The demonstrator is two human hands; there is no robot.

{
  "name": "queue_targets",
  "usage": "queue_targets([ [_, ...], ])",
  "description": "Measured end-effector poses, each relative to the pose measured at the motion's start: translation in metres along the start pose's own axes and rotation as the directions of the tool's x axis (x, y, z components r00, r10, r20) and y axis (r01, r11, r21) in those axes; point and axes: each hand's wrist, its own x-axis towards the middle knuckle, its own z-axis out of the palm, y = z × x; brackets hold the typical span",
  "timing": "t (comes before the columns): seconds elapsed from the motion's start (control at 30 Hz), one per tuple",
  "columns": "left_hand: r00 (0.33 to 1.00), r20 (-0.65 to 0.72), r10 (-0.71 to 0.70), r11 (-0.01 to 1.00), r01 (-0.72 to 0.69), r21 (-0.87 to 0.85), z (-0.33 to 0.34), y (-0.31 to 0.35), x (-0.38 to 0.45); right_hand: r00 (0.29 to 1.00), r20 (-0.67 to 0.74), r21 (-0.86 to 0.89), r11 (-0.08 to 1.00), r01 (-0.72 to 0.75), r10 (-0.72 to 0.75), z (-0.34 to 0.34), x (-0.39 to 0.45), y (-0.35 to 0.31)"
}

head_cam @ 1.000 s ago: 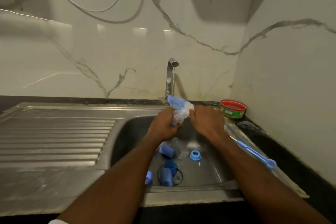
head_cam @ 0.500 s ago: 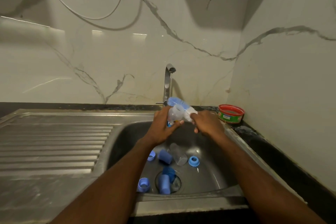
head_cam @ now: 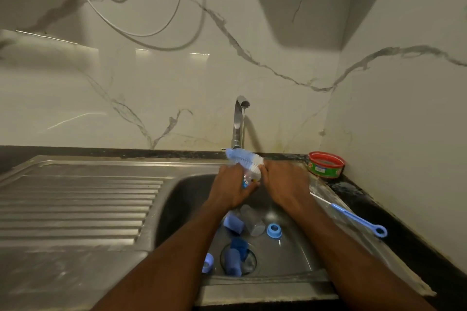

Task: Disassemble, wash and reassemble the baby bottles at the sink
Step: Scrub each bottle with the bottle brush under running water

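You are standing at a stainless steel sink (head_cam: pixel 177 199) set into a dark countertop (head_cam: pixel 374 207), with a ribbed draining board (head_cam: pixel 75 204) stretching away on the left and white marble-veined wall panels (head_cam: pixel 151 83) rising behind and to the right. A chrome tap (head_cam: pixel 238 121) stands at the far edge of the basin, loose cables (head_cam: pixel 141 33) loop across the wall above it, and a pale box-shaped unit (head_cam: pixel 303 2) hangs high on the right. Both your hands meet over the far part of the basin, just in front of the tap. Your left hand (head_cam: pixel 231 188) has its fingers curled round a small clear bottle part (head_cam: pixel 249 179), though blur makes it hard to tell which part it is. Your right hand (head_cam: pixel 285 184) is clenched round the handle end of the bottle brush (head_cam: pixel 243 156), whose blue and white bristles point left above the left hand. Down in the basin, nearer you, lie a clear bottle body (head_cam: pixel 252 221) on its side, a blue cap (head_cam: pixel 233 222) touching its left side, a blue screw ring (head_cam: pixel 274 230) just to its right, and more blue pieces (head_cam: pixel 233 260) on the drain (head_cam: pixel 249 264). A thin blue nipple brush (head_cam: pixel 353 218) rests on the right rim of the sink, and a red-rimmed tin (head_cam: pixel 326 165) sits in the far right corner of the counter.
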Motion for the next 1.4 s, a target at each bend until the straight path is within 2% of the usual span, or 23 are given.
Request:
queue_targets([
  [0.07, 0.997, -0.003, 0.078, 0.996, -0.078, 0.031, 0.004, -0.005, -0.001, 0.999, -0.013, -0.018, 0.999, -0.038, 0.038, -0.003, -0.001, 0.003],
  [0.13, 0.990, 0.018, 0.138, 0.989, -0.139, 0.053, 0.003, -0.007, -0.004, 0.996, 0.035, 0.009, 0.996, -0.084, 0.084, -0.004, 0.002, 0.007],
  [0.2, 0.983, -0.036, 0.178, 0.982, -0.180, -0.062, 0.002, -0.007, -0.004, 0.987, 0.059, 0.067, 0.986, -0.153, 0.149, -0.005, 0.006, 0.013],
  [0.23, 0.986, -0.087, 0.145, 0.974, -0.157, -0.160, 0.001, -0.005, -0.003, 0.987, 0.057, 0.102, 0.983, -0.155, 0.149, -0.004, 0.006, 0.017],
  [0.3, 0.987, -0.151, -0.049, 0.954, 0.001, -0.301, 0.000, -0.003, 0.001, 0.992, 0.084, 0.141, 0.984, -0.110, 0.099, 0.000, 0.004, 0.020],
  [0.37, 0.961, -0.114, -0.250, 0.924, 0.202, -0.325, 0.001, -0.006, 0.006, 0.991, 0.117, 0.172, 0.981, -0.087, 0.068, 0.004, 0.000, 0.019],
  [0.57, 0.910, 0.055, -0.411, 0.873, 0.411, -0.262, 0.004, -0.020, 0.005, 0.998, -0.018, 0.129, 0.990, -0.057, 0.060, 0.002, -0.004, 0.007],
  [0.63, 0.932, 0.096, -0.350, 0.898, 0.363, -0.248, 0.003, -0.017, 0.003, 1.000, -0.021, 0.106, 0.994, -0.005, 0.007, 0.000, -0.006, 0.003],
  [0.7, 0.970, 0.132, -0.207, 0.939, 0.234, -0.251, 0.000, -0.008, 0.000, 1.000, -0.009, 0.091, 0.996, 0.006, -0.005, -0.001, -0.008, 0.001],
  [0.77, 0.984, 0.173, -0.052, 0.980, 0.083, -0.182, 0.000, 0.002, -0.002, 1.000, -0.001, 0.064, 0.998, 0.003, -0.003, -0.001, -0.008, 0.001],
  [0.87, 0.993, 0.103, 0.059, 0.994, -0.049, -0.102, 0.006, 0.004, -0.001, 1.000, 0.003, 0.040, 0.999, -0.009, 0.008, -0.006, -0.008, 0.002],
  [0.97, 1.000, 0.014, 0.002, 0.996, 0.000, -0.089, 0.004, 0.003, 0.001, 0.997, -0.027, 0.032, 0.997, -0.072, 0.073, -0.013, -0.009, -0.003],
  [1.03, 0.992, 0.027, -0.123, 0.989, 0.125, -0.080, 0.005, -0.002, 0.003, 0.998, -0.029, 0.003, 0.999, -0.046, 0.046, -0.010, -0.011, -0.006],
  [1.1, 0.985, 0.052, -0.167, 0.982, 0.171, -0.074, 0.004, -0.009, 0.003, 1.000, -0.025, -0.039, 0.999, -0.014, 0.013, -0.007, -0.014, -0.008],
  [1.2, 0.993, 0.117, -0.010, 0.998, 0.017, -0.060, 0.001, -0.010, 0.000, 1.000, -0.007, -0.083, 0.996, -0.026, 0.026, -0.008, -0.013, -0.008],
  [1.27, 0.996, 0.081, 0.048, 0.995, -0.054, 0.082, 0.004, -0.011, -0.001, 0.999, 0.007, -0.104, 0.993, -0.046, 0.047, -0.011, -0.011, -0.011],
  [1.33, 1.000, 0.007, -0.025, 0.993, 0.024, 0.118, 0.004, -0.014, -0.001, 0.999, -0.021, -0.113, 0.993, -0.046, 0.044, -0.010, -0.011, -0.013],
  [1.4, 0.984, -0.019, -0.178, 0.980, 0.179, 0.089, 0.005, -0.018, 0.001, 0.999, -0.034, -0.138, 0.990, -0.012, 0.008, -0.007, -0.013, -0.016],
])
